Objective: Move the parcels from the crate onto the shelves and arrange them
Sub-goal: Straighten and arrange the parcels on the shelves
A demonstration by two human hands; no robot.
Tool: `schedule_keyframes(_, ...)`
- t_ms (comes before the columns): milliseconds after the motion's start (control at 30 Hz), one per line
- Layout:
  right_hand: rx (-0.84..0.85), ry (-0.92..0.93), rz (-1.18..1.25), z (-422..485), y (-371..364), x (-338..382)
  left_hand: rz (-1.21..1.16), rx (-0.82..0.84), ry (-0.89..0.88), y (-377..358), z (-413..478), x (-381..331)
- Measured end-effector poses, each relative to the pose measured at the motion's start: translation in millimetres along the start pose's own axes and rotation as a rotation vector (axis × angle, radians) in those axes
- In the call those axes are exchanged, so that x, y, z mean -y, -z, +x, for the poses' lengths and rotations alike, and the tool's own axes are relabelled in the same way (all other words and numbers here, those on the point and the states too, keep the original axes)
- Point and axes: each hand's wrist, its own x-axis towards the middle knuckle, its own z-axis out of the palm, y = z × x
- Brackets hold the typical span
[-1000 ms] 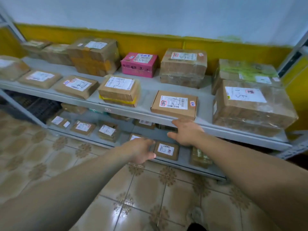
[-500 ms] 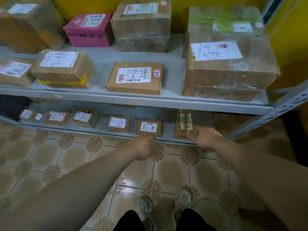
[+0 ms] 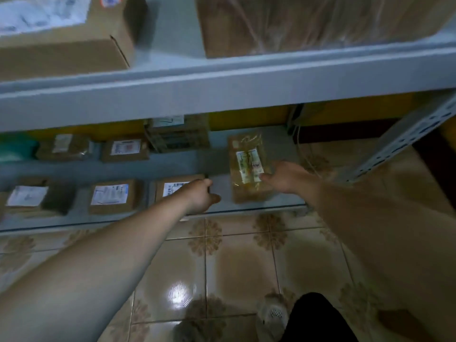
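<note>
1. The grey metal upper shelf [image 3: 222,95] overhangs the lower shelf [image 3: 217,169], and a perforated upright [image 3: 404,141] slants at the right
2. Small labelled cardboard parcels lie in two rows on the lower shelf, above glossy patterned floor tiles [image 3: 234,267]
3. Our left hand [image 3: 201,196] covers the right end of a flat cardboard parcel [image 3: 170,190]; its fingers curl, but we cannot tell whether they clamp it
4. Our right hand [image 3: 288,177], fingers loosely apart, touches the shiny tape-wrapped parcel [image 3: 246,166] at its right edge

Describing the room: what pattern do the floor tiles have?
Glossy beige floor tiles with brown floral motifs at their corners; head view.
</note>
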Motion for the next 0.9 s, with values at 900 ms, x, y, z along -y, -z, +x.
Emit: schedule_keyframes(900, -0.513, 0.201, -0.179, 226, -121, -15, 0.030, -0.404, 0.092, -98, 206, 174)
